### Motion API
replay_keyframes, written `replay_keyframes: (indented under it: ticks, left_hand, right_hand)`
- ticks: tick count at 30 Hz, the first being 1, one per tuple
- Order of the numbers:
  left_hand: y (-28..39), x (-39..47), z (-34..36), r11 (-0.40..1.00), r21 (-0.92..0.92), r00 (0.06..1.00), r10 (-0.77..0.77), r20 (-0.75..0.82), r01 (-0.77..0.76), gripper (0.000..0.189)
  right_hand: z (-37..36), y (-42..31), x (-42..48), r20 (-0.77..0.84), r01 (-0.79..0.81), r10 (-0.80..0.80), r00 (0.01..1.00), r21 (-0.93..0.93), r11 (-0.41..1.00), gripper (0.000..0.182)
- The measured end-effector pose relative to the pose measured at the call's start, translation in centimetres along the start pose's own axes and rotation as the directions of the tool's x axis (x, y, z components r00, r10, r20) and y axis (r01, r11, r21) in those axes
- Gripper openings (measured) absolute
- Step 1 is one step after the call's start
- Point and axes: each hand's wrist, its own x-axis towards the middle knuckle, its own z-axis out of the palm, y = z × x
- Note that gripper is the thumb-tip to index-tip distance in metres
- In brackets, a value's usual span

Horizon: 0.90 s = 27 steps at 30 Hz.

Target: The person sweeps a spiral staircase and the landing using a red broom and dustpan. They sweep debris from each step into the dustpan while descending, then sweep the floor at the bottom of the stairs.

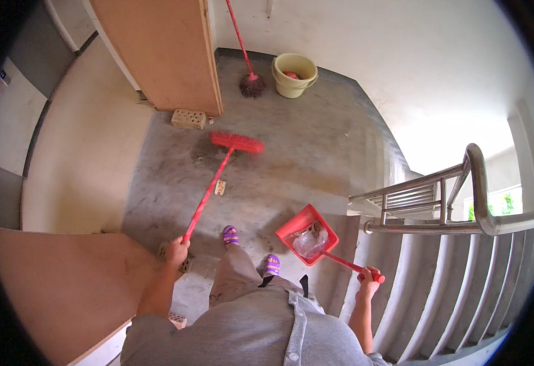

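My left hand [177, 252] is closed around the handle of a red push-style broom [212, 185]. Its bristle head lies ahead of me, near the door on the concrete floor, and looks slightly blurred. My right hand [368, 280] grips the handle end of a red long-handled dustpan [287, 226], which is at my right by the top of the stairs. Inside the pan lie a crumpled clear plastic bag [311, 241] and some dark debris. Beside the broom's handle, a small printed packet or card [220, 187] lies flat on the floor.
Stairs [436, 274] descend at my right beside a metal handrail [432, 226]. A perforated brick [188, 119] sits at the foot of a brown door [171, 55]. A cream bucket [295, 75] and a dark-headed mop or broom [252, 85] stand by the far wall.
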Motion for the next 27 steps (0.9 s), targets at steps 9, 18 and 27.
replay_keyframes:
  ticks: [9,18,27]
  left_hand:
    - [7.8,16.6,-1.2,0.98,-0.05,0.981,-0.193,0.019,0.194,0.031]
    - [5.1,10.7,0.2,0.736,-0.392,0.827,-0.427,0.366,0.553,0.025]
    - [-5.5,-7.9,4.0,0.794,-0.375,0.868,-0.36,0.343,0.478,0.022]
  right_hand:
    - [0.0,-2.5,-3.2,-0.117,0.004,0.001,0.993,0.042,0.999,0.011]
    - [0.5,-2.5,-3.0,-0.117,0.007,-0.002,0.993,0.039,0.999,0.01]
    - [-0.8,-0.1,-0.2,-0.01,0.031,-0.031,0.999,0.006,1.0,0.01]
